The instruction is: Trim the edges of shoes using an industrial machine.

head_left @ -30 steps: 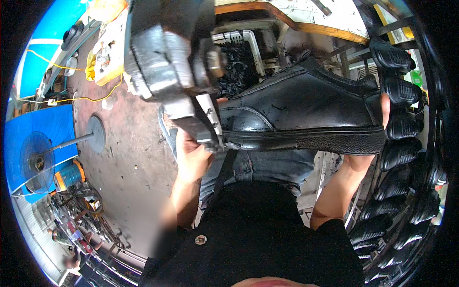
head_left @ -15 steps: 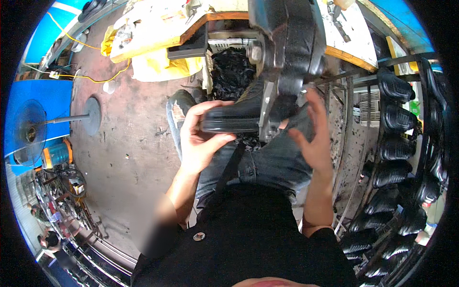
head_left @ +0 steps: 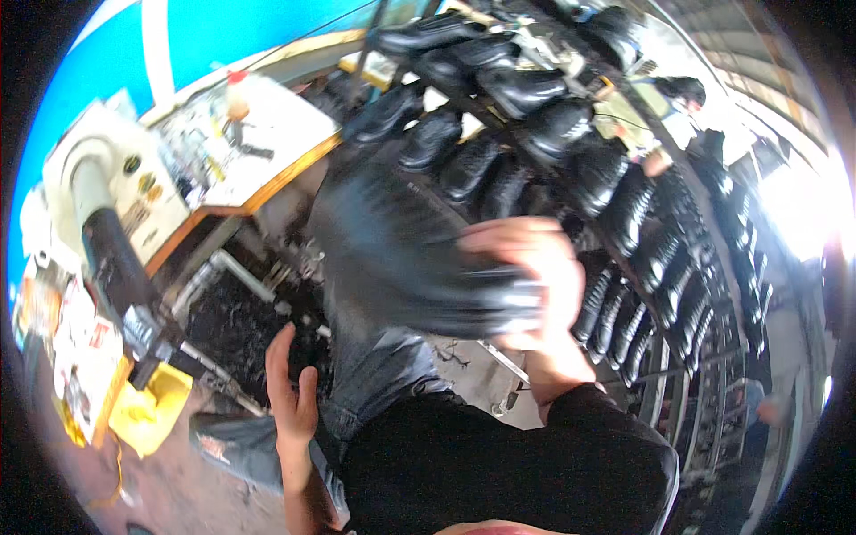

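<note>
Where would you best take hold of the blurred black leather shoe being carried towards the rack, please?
Probably at its rear end, from the right: the right hand already wraps the black leather shoe there, while its long body stretches leftwards, too blurred for detail.

Landmark = shoe (head_left: 401, 259), blurred, approx. centre of view. Right hand (head_left: 535, 285) is on its right end, fingers over it. Left hand (head_left: 290, 401) is below the shoe and to its left, apart from it, resting by the person's knee. Rack (head_left: 660, 223) w/ rows of shoes stands behind and right of the shoe. Workbench (head_left: 241, 152) is behind-left of it. Machine (head_left: 107, 232) stands further left. Another person (head_left: 687, 94) is far behind-right, beyond the rack.
</note>
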The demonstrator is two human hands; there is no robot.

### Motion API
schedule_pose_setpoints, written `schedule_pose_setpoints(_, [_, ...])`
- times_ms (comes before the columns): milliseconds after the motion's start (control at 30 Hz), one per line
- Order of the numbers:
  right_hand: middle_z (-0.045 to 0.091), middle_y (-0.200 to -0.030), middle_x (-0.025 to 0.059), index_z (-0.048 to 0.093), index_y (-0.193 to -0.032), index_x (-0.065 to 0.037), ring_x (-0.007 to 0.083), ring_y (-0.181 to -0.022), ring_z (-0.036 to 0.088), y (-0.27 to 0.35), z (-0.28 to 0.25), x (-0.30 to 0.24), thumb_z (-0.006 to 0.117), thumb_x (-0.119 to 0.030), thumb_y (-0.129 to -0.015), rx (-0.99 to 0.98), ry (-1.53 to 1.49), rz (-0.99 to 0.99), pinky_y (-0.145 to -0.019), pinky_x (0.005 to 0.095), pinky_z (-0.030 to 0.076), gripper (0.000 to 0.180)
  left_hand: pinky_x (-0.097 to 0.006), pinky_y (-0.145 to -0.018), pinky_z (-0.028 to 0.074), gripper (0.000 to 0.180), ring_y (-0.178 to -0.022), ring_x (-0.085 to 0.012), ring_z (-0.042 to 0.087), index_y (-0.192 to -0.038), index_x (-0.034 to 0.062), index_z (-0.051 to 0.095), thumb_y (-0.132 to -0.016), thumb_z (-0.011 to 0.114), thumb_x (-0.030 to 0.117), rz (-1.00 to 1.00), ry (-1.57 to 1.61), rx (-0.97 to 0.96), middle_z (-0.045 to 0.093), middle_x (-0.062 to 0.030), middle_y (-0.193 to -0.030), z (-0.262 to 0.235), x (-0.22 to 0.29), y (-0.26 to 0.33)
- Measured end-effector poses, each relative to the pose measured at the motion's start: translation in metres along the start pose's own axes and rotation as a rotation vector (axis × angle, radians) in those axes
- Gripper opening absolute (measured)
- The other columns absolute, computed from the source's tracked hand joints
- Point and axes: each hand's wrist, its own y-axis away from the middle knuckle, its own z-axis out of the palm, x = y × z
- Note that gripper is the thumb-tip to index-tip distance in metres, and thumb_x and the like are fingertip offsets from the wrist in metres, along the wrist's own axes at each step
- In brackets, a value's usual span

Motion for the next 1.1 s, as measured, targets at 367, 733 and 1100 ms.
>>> schedule_pose_setpoints(367, [0.062,-0.124,0.0195,0.054,-0.128,-0.008,0.0373,-0.117,0.059,-0.063,-0.205,0.097,0.072,-0.009,-0.084,0.297,1.231,0.33,-0.098,0.0433,0.047,0.048,-0.034,-0.102,0.045,0.043,-0.114,-0.024,0.062,-0.13,-0.0034,0.058,-0.088,0.065,-0.002,-0.264,0.172,-0.224,0.064,-0.0144,-0.124,0.007,0.004,0.014])
schedule_pose_setpoints(733, [0.063,-0.122,0.0133,0.057,-0.133,-0.011,0.0318,-0.118,0.057,-0.005,-0.29,0.046,0.078,-0.019,-0.079,0.045,1.679,0.578,-0.097,0.0452,0.048,0.058,-0.033,-0.101,0.046,0.044,-0.113,-0.0219,0.061,-0.133,-0.002,0.057,-0.09,0.067,0.002,-0.363,0.218,-0.261,0.065,-0.0139,-0.123,0.01,-0.006,0.017])
schedule_pose_setpoints(1100, [0.065,-0.11,0.0138,0.061,-0.121,-0.003,0.0313,-0.093,0.061,0.071,-0.07,0.02,0.079,-0.044,-0.075,-0.043,0.433,-0.121,-0.087,0.0469,0.047,0.065,-0.037,-0.102,0.045,0.061,-0.118,-0.0241,0.06,-0.146,0.0049,0.045,-0.091,0.071,0.008,-0.341,0.228,-0.321,0.061,-0.0143,-0.133,0.023,-0.005,0.004])
